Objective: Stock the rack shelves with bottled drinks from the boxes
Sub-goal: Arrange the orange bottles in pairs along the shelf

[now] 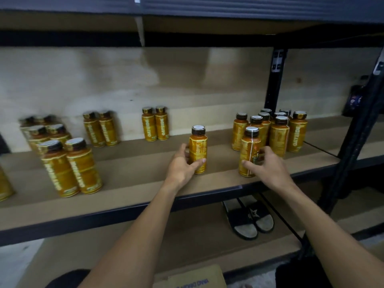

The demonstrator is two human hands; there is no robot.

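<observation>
Box point(193, 276) sat bottom centre. Left hand point(182, 165) gripped the middle bottle point(198, 145), right hand point(268, 168) the right bottle point(249, 148). Shelf point(135, 163) looked maybe half stocked.

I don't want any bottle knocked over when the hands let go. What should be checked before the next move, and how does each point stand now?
1. Left hand grips the left bottle: ok.
2. Right hand grips the right bottle: ok.
3. Both held bottles upright on the shelf: ok.
4. Free shelf room behind the left bottle: ok.
5. Gap between the right bottle and the cluster of bottles behind it: cannot tell.
6. Caps tight: cannot tell.
</observation>
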